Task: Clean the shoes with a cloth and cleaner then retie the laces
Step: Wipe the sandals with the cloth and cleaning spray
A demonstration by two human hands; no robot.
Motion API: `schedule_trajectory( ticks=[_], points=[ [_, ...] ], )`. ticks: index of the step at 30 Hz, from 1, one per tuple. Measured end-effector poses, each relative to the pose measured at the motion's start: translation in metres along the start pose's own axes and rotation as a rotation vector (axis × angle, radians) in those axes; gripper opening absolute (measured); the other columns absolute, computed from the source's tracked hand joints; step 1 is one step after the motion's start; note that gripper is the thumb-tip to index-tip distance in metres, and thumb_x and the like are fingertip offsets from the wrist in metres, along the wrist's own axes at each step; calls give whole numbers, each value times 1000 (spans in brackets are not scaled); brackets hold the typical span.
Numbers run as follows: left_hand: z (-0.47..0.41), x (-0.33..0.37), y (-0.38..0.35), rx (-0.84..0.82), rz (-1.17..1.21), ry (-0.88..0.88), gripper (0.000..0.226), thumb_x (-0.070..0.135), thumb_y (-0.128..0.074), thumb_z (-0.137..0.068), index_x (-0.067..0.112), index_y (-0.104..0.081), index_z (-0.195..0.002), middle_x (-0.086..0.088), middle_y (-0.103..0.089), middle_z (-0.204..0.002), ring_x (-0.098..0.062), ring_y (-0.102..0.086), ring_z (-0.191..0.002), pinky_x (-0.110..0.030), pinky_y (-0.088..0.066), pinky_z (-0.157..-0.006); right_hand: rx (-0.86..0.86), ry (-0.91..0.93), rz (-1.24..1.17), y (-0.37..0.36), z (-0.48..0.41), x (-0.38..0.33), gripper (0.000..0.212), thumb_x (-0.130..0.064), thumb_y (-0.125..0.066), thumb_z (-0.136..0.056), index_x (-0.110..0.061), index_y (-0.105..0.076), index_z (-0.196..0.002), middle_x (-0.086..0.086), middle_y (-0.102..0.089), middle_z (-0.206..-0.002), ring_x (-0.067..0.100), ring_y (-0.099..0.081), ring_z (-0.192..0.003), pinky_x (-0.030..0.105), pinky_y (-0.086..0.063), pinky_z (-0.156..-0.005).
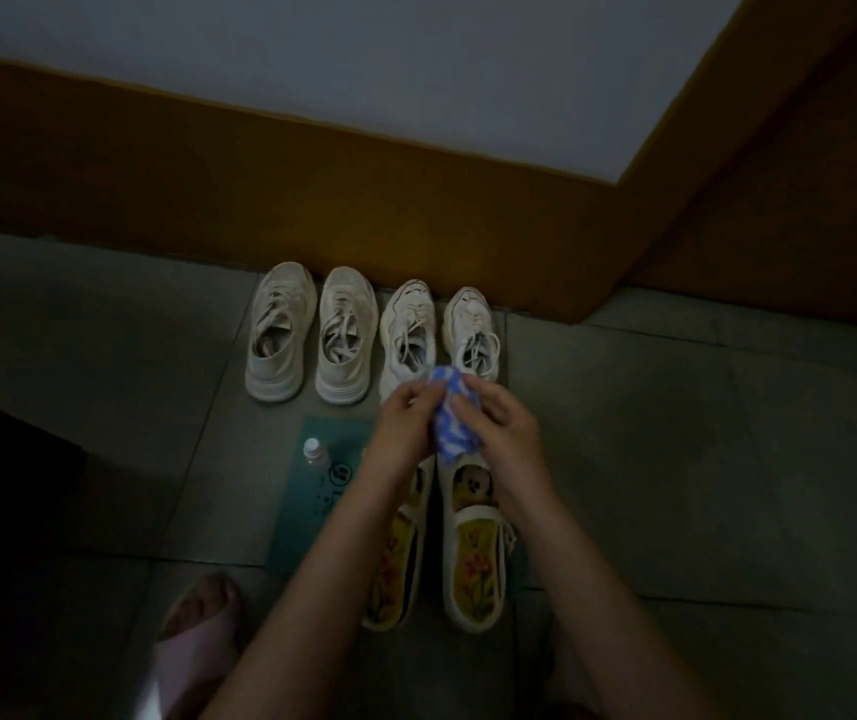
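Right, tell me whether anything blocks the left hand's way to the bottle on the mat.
Nothing visible does. The bottle stands upright on the teal mat, just left of the left hand, with only bare mat between them. That hand and the right hand both grip the cloth, so it would likely have to let go first.

Dim home interior: tiled floor (pixel 675 433), brown-skirted wall (pixel 312 189), sneakers (pixel 280 332) lined along it, slippered foot (pixel 197 636).
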State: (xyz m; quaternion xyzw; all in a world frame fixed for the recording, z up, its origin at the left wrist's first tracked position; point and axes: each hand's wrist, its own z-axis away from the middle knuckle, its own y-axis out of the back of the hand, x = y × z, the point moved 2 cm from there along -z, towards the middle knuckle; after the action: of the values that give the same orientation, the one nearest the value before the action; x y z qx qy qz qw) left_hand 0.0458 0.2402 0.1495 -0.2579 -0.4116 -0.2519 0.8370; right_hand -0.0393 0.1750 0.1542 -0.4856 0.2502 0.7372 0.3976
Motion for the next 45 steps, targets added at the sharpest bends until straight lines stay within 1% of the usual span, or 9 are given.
schedule_trajectory(
  ticks=[9,14,17,20,25,28,32,38,45],
  points=[
    [-15,-39,-9,51,-188,-68,10,22,-63,-87,23,-54,-91,-10,-63,-105,-23,-64,-93,-38,-55,-75,102,-149,-123,55,-17,22,32,-6,-68,-81,4,-63,-112,18,-67,-109,21,-67,-88,22,-57,-70],
    [-14,-46,-15,51,-86,-35,9,17,-60,-89,17,-55,-96,-1,-63,-97,-10,-61,-83,-28,-52,-73,0,-228,-268,55,-19,29,31,-7,-59,-87,4,-61,-116,16,-67,-110,19,-68,-87,24,-57,-74],
    [-12,-46,-13,140,-162,-137,8,17,-59,-90,14,-61,-98,-2,-66,-94,-19,-64,-92,-23,-49,-73,73,-167,-221,60,-19,26,26,-6,-64,-84,-1,-64,-109,10,-69,-101,14,-68,-84,20,-55,-68],
    [-7,-46,-19,-13,24,56,25,29,-49,-95,9,-63,-102,-6,-69,-91,-23,-67,-88,-23,-54,-62,54,-94,-137,57,-16,25,18,-3,-66,-82,-3,-66,-100,3,-70,-86,5,-68,-71,14,-52,-62],
    [-7,-53,-21,-67,151,25,30,20,-54,-92,1,-61,-113,-16,-69,-102,-21,-68,-86,-24,-55,-64,43,-91,-30,47,-13,34,12,-4,-67,-82,-9,-64,-93,6,-67,-88,11,-65,-78,15,-53,-65],
    [-7,-60,-27,-50,111,-24,25,17,-53,-92,1,-62,-110,-13,-69,-98,-17,-67,-85,-19,-54,-64,-34,-249,-237,54,-13,44,29,-7,-65,-84,-16,-58,-111,5,-67,-106,19,-67,-91,32,-56,-78],
    [-6,-63,-29,54,-43,-111,18,17,-56,-91,6,-65,-103,-6,-69,-91,-13,-66,-80,-15,-51,-63,-18,-237,-225,57,-13,46,15,-3,-64,-83,-6,-66,-98,7,-71,-83,13,-69,-69,24,-56,-64],
    [15,-97,-25,183,-653,-168,38,24,-64,-84,19,-52,-120,0,-51,-122,-15,-49,-114,-27,-44,-91,187,-101,196,79,-58,43,16,-8,-70,-80,-1,-63,-93,5,-61,-77,14,-57,-70,16,-47,-62],
    [38,-125,-39,261,-740,-41,82,31,-69,-81,15,-20,-145,-5,-29,-147,-19,-28,-136,-31,-31,-108,-130,242,712,38,-93,56,10,-7,-66,-83,-3,-64,-92,14,-64,-101,23,-60,-97,41,-49,-89]
  ],
)
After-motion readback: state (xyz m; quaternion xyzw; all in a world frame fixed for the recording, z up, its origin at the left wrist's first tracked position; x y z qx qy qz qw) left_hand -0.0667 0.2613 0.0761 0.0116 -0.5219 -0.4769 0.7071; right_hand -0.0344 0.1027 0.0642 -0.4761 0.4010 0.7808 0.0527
